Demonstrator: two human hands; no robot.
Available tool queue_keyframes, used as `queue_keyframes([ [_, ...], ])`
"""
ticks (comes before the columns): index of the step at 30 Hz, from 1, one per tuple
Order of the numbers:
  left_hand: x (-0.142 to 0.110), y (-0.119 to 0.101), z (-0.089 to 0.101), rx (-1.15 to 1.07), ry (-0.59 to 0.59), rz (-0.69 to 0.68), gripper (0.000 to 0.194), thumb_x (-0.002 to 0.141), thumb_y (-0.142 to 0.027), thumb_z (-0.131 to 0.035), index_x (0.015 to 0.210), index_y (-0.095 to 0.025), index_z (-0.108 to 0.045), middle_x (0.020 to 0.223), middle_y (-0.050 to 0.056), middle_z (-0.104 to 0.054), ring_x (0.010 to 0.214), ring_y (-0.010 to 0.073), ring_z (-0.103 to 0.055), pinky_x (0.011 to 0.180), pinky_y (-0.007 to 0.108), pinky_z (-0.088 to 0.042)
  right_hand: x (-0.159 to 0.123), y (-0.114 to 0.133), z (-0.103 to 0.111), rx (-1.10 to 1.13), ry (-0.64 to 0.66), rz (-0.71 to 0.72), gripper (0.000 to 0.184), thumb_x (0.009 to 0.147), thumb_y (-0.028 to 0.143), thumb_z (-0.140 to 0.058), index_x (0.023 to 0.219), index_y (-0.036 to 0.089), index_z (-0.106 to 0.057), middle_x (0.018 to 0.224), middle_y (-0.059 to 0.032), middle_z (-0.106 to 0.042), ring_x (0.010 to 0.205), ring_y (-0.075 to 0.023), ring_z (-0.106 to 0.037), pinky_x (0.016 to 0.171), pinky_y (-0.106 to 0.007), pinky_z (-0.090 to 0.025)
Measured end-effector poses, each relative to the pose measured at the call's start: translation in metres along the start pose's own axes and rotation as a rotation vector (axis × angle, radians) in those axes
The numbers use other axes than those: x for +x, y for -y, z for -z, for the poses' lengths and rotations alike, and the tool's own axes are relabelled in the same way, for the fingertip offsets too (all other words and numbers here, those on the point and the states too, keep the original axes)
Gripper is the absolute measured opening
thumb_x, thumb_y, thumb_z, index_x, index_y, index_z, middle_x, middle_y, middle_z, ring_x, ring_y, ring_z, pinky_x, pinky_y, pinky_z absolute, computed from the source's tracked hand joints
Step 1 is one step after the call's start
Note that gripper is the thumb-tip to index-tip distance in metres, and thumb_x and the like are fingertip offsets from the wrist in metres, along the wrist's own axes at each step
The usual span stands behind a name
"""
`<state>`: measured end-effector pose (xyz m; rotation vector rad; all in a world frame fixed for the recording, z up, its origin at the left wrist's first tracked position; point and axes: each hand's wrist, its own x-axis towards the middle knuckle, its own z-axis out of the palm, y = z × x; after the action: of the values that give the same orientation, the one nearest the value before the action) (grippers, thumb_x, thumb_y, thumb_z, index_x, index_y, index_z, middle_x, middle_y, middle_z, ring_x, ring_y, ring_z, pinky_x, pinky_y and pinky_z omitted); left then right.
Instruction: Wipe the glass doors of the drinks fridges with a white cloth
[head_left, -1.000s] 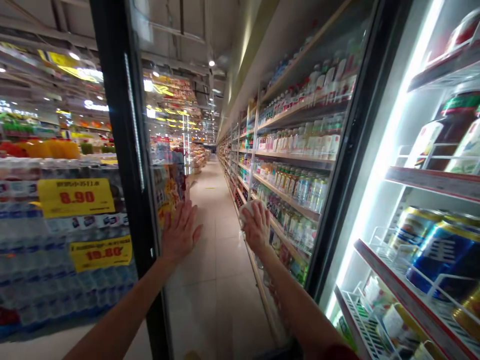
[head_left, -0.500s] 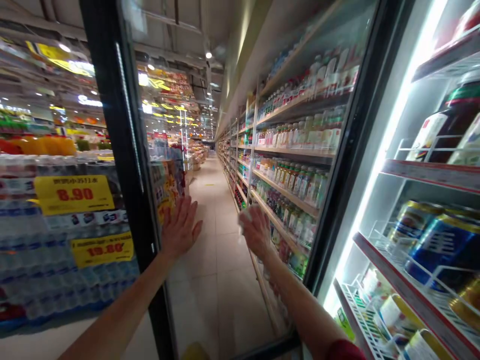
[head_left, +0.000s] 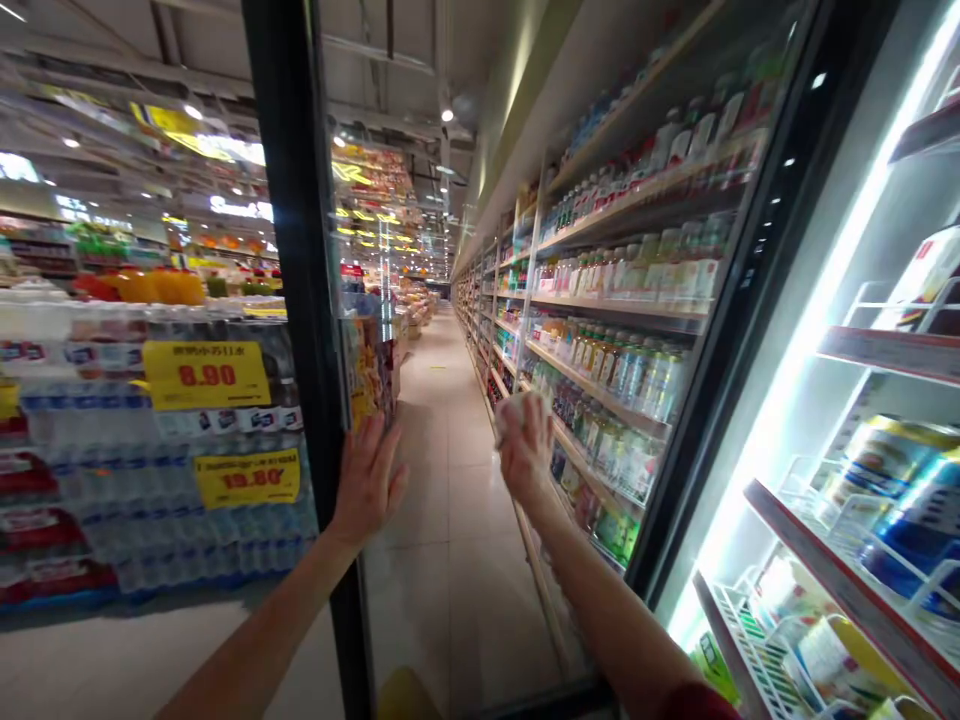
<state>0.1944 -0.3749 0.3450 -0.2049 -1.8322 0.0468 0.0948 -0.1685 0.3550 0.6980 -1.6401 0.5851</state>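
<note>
Glaring light strip point(head_left: 841, 250), blurred right hand point(head_left: 527, 455)

The right hand point(head_left: 527, 462), with its pale cloth point(head_left: 508, 416), has risen relative to the left hand point(head_left: 366, 486).

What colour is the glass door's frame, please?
The door frame is black, best seen in the head view.

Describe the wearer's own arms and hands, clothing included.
Both the left hand and right hand are ungloved, with five-fingered human shapes. No watch or bracelet shows at either wrist. The left forearm is uncovered as far as visible; a dark red sleeve edges in above the bare right forearm.
</note>
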Motion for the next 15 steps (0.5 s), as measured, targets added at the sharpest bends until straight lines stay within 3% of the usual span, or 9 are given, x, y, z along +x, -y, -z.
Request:
queue_keyframes([
  [2,-0.007,-0.001,0.003,-0.063,-0.018,0.049,0.063,0.086,-0.021,-0.042,0.142,-0.017,-0.014,0.150,0.014,-0.011,0.137,0.0277,-0.015,0.111,0.047,-0.020,0.017,-0.003,0.002,-0.034,-0.115,-0.212,0.053,0.088,0.016,-0.034,0.140,0.020,-0.029,0.148,-0.0137,-0.023,0.139,-0.0289,-0.012,0.106,-0.055,-0.022],
  [3,-0.009,-0.002,0.004,-0.088,-0.030,0.060,0.062,0.087,-0.022,-0.041,0.143,-0.018,-0.013,0.150,0.013,-0.011,0.138,0.0270,-0.015,0.111,0.047,-0.019,0.017,0.003,0.001,-0.028,-0.111,-0.207,0.052,0.088,0.016,-0.034,0.140,0.018,-0.030,0.148,-0.0138,-0.024,0.139,-0.0293,-0.011,0.107,-0.055,-0.022],
  [4,-0.010,-0.003,0.005,-0.108,-0.039,0.056,0.062,0.087,-0.022,-0.039,0.143,-0.019,-0.013,0.150,0.012,-0.011,0.138,0.0262,-0.014,0.111,0.046,-0.019,0.012,0.014,-0.002,-0.007,-0.065,-0.115,0.051,0.088,0.017,-0.036,0.138,0.020,-0.033,0.147,-0.0121,-0.027,0.139,-0.0284,-0.012,0.108,-0.053,-0.023],
  [7,-0.012,-0.003,0.008,-0.161,-0.046,0.026,0.061,0.087,-0.024,-0.038,0.143,-0.021,-0.013,0.151,0.010,-0.010,0.137,0.0264,-0.016,0.110,0.047,-0.022,-0.017,0.051,-0.013,0.095,0.156,0.452,0.041,0.087,0.022,-0.044,0.128,0.029,-0.047,0.141,-0.0009,-0.040,0.137,-0.0190,-0.022,0.109,-0.041,-0.027],
  [9,-0.013,-0.001,0.010,-0.178,-0.056,0.006,0.062,0.086,-0.022,-0.039,0.143,-0.020,-0.014,0.151,0.011,-0.010,0.137,0.0273,-0.017,0.110,0.047,-0.023,-0.024,0.058,-0.015,0.131,0.231,0.700,0.037,0.088,0.025,-0.046,0.124,0.032,-0.049,0.140,0.0046,-0.041,0.135,-0.0137,-0.025,0.109,-0.035,-0.027],
  [10,-0.013,0.000,0.011,-0.175,-0.055,-0.003,0.062,0.086,-0.021,-0.040,0.142,-0.019,-0.015,0.151,0.012,-0.010,0.137,0.0275,-0.017,0.110,0.047,-0.022,-0.020,0.053,-0.013,0.126,0.235,0.682,0.038,0.088,0.026,-0.046,0.125,0.033,-0.049,0.140,0.0052,-0.041,0.135,-0.0135,-0.024,0.109,-0.036,-0.026],
  [11,-0.014,0.001,0.011,-0.160,-0.051,-0.016,0.063,0.085,-0.020,-0.042,0.142,-0.018,-0.016,0.150,0.012,-0.011,0.137,0.0275,-0.017,0.110,0.047,-0.021,-0.012,0.043,-0.009,0.102,0.213,0.566,0.039,0.087,0.025,-0.046,0.126,0.032,-0.048,0.141,0.0039,-0.041,0.136,-0.0150,-0.022,0.110,-0.038,-0.024],
  [14,-0.013,-0.001,0.007,-0.073,-0.044,-0.041,0.066,0.083,-0.019,-0.048,0.142,-0.019,-0.019,0.150,0.012,-0.013,0.137,0.0278,-0.016,0.111,0.047,-0.020,0.012,0.010,0.005,-0.011,0.040,0.027,0.046,0.087,0.019,-0.041,0.133,0.023,-0.042,0.145,-0.0081,-0.033,0.139,-0.0241,-0.013,0.109,-0.049,-0.020],
  [15,-0.011,-0.004,0.004,-0.036,-0.050,-0.030,0.066,0.082,-0.020,-0.050,0.141,-0.019,-0.020,0.150,0.012,-0.013,0.137,0.0284,-0.015,0.110,0.048,-0.020,0.012,0.003,0.007,-0.041,-0.014,-0.093,0.047,0.087,0.018,-0.039,0.134,0.019,-0.040,0.146,-0.0118,-0.030,0.139,-0.0264,-0.011,0.109,-0.051,-0.020],
])
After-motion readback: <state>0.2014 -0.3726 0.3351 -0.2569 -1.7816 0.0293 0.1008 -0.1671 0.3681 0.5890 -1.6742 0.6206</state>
